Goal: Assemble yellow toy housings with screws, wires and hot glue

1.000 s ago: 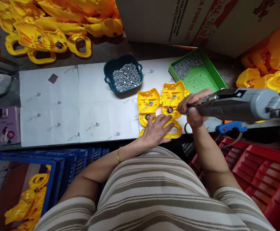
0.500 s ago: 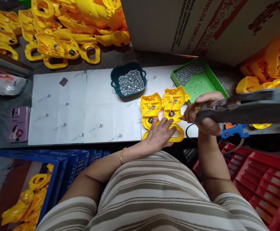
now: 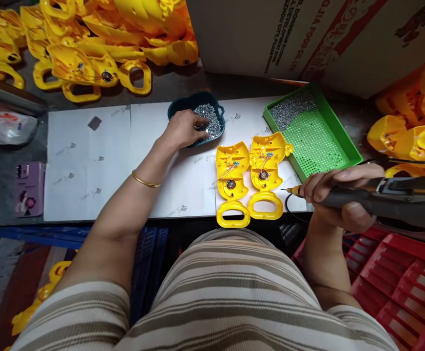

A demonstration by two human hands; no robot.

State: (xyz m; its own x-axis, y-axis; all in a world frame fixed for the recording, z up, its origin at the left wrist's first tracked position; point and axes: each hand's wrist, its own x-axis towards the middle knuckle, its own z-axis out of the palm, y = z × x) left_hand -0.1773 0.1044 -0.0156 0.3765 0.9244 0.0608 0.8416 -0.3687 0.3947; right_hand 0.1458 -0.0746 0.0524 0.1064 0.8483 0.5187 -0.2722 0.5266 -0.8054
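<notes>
Screws (image 3: 213, 125) fill teal bowl (image 3: 176, 108), left hand (image 3: 183, 129) among them

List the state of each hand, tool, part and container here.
left hand: in the teal basket, fingers on its screws.
right hand: closed around the screwdriver.
screwdriver: tip near right shell.
left shell: open side up, wiring exposed.
right shell: likewise.
green tray: screws piled at far end.
</notes>
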